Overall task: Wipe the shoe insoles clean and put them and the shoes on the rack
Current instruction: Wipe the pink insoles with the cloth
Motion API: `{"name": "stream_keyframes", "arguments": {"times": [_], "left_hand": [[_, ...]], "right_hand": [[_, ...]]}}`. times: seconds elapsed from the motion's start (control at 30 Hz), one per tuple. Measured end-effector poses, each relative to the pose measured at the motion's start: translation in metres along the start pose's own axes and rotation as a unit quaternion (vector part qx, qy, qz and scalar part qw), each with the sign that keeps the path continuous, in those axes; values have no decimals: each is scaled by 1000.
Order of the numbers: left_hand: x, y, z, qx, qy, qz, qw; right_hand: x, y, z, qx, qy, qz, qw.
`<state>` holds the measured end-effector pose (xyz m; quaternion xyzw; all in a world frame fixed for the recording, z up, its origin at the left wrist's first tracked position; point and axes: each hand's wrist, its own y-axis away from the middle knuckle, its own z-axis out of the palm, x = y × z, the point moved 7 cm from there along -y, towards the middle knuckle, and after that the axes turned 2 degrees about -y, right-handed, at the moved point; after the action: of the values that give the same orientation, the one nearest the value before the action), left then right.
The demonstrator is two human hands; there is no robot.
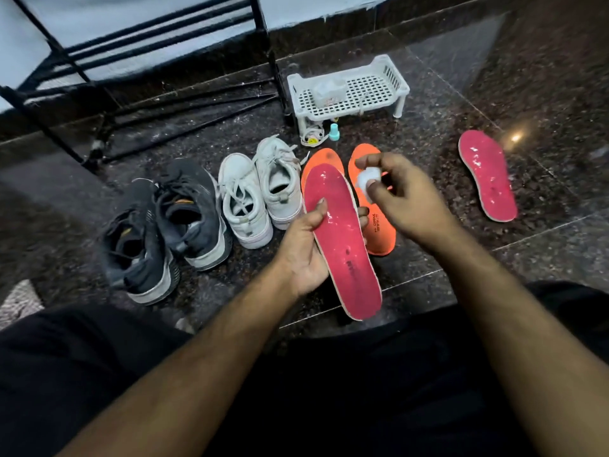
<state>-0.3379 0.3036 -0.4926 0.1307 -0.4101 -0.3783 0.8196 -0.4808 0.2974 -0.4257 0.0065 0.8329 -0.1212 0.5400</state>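
Note:
My left hand (304, 250) grips a pink insole (342, 239) from below, with the thumb over its left edge, and holds it tilted above the floor. My right hand (400, 196) pinches a small white wad (367, 180) just right of the insole's toe end. Two orange insoles (379, 232) lie on the floor under my hands. A second pink insole (487, 174) lies apart at the right. A pair of white sneakers (260, 192) and a pair of black sneakers (164, 225) stand to the left. The black shoe rack (158, 44) stands at the back left.
A white perforated plastic tray (349, 89) on legs stands behind the insoles, with a white packet on it. A small teal bottle (333, 131) and a yellow-white item sit below its front. My dark-clothed legs fill the bottom. The floor is dark polished stone.

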Motion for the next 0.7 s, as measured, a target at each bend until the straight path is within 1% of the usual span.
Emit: {"name": "stream_keyframes", "arguments": {"times": [0.07, 0.1, 0.2, 0.27, 0.3, 0.4, 0.5, 0.6, 0.7], "left_hand": [[-7, -9, 3, -16, -1, -21, 1000], [-8, -12, 6, -24, -16, -27, 999], [-13, -23, 13, -54, -69, -40, 995], [-15, -31, 11, -62, -70, -49, 994], [-16, -36, 8, -62, -67, -57, 994], [-21, -49, 0, -78, -67, -90, 991], [-19, -57, -3, -103, -49, -75, 991], [-20, -62, -4, -108, -57, -64, 991], [-19, -61, -2, -117, -52, -70, 989]], "right_hand": [[7, -5, -12, 44, 23, -1, 999], [9, -6, -15, 53, 32, 0, 998], [17, -16, -14, 26, 53, 12, 998], [15, -23, -13, 13, 70, 1, 997], [15, -27, -16, 19, 78, -5, 997], [23, -40, -24, 53, 54, 4, 997], [36, -47, -24, 72, 21, 22, 997], [46, -51, -18, 60, 31, 37, 997], [50, -50, -10, 26, 56, 33, 998]]}}
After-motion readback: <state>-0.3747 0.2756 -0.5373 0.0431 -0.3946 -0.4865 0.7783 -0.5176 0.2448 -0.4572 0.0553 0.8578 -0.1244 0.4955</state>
